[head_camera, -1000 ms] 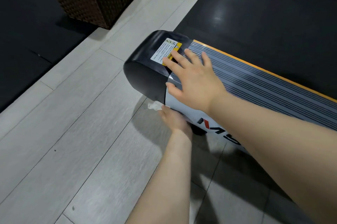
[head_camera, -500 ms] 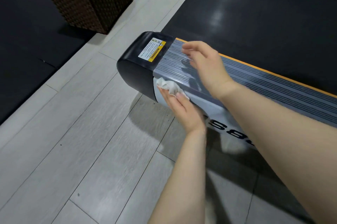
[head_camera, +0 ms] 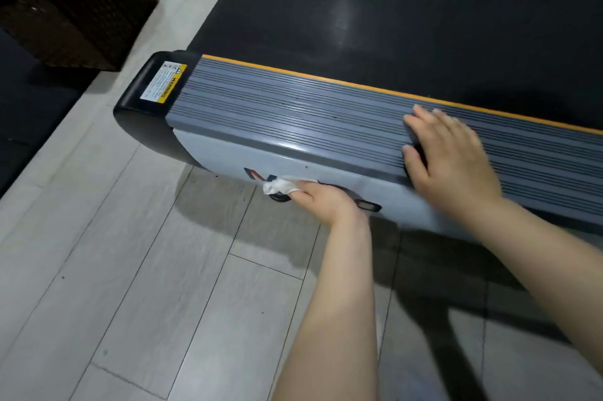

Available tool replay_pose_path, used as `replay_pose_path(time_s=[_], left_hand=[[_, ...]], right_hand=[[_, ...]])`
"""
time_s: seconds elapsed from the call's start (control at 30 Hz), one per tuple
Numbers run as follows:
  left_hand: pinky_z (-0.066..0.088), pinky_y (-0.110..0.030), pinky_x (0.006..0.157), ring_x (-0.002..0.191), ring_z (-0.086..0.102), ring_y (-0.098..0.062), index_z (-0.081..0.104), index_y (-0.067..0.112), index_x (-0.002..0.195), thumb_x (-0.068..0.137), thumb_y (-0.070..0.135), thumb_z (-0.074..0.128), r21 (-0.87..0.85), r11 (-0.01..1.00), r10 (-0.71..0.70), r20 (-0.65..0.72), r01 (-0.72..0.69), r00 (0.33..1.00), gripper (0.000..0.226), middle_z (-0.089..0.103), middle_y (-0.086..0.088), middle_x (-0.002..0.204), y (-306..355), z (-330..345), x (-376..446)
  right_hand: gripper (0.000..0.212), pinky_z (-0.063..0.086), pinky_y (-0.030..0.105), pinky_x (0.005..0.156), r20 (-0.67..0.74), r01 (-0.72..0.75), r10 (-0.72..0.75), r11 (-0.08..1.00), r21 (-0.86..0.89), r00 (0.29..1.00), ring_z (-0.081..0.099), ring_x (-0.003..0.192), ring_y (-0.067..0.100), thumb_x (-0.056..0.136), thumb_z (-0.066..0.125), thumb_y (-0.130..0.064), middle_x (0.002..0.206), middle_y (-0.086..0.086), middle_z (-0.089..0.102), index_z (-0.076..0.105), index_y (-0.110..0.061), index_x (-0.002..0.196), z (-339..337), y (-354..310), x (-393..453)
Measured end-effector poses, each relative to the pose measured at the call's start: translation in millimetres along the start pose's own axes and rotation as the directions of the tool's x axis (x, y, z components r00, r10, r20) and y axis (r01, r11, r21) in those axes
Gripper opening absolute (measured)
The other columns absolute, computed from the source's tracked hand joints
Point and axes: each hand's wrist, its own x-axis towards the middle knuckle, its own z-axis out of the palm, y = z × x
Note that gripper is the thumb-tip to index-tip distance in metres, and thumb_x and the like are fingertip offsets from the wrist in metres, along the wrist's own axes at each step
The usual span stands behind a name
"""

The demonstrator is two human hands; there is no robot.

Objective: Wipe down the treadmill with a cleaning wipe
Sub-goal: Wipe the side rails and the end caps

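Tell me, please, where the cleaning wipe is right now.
The cleaning wipe is bunched in the left hand, pressed on the treadmill's grey side panel beside its logo.

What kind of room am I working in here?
Probably a home workout corner rather than a commercial gym: a treadmill stands on pale wood-look plank flooring, with a dark woven wicker basket beside it and black matting along the floor's edge.

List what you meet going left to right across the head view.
Wicker basket → warning sticker → wipe → left hand → right hand.
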Motion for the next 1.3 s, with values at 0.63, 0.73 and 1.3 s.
replay_pose_path(time_s=[0.63,0.73,1.3], left_hand=[[0.046,-0.027,0.084,0.099,0.055,-0.024,0.045,0.005,0.132,0.108,0.019,0.031,0.215,0.971,-0.114,0.026,0.105,0.993,0.031,0.058,-0.010,0.124,-85,0,-84],[0.048,-0.013,0.051,0.069,0.052,-0.014,0.057,0.013,0.095,0.105,0.009,0.032,0.073,0.914,-0.403,0.074,0.398,0.912,0.028,0.059,-0.002,0.086,-91,4,-104],[0.057,-0.025,0.058,0.065,0.062,-0.017,0.061,0.003,0.082,0.094,0.005,0.062,0.569,0.712,-0.614,0.218,0.412,0.759,0.012,0.065,-0.007,0.055,-123,-19,-140]], right_hand=[[0.035,0.034,0.017,0.109,0.047,-0.100,0.114,0.522,0.847,0.992,0.049,0.125,0.001,0.104,0.039,-0.013,0.131,-0.011,0.058,0.053,-0.020,0.135,-30,21,-12],[0.038,0.036,0.024,0.109,0.030,-0.111,0.137,0.642,0.758,0.990,0.046,0.129,0.004,0.103,0.041,-0.015,0.138,-0.009,0.053,0.048,-0.023,0.139,-34,51,-46],[0.025,0.047,0.027,0.074,0.569,-0.745,0.498,0.297,0.597,0.655,0.063,0.080,0.018,0.092,0.060,-0.041,0.084,-0.001,0.066,0.066,-0.017,0.094,13,105,-177]])
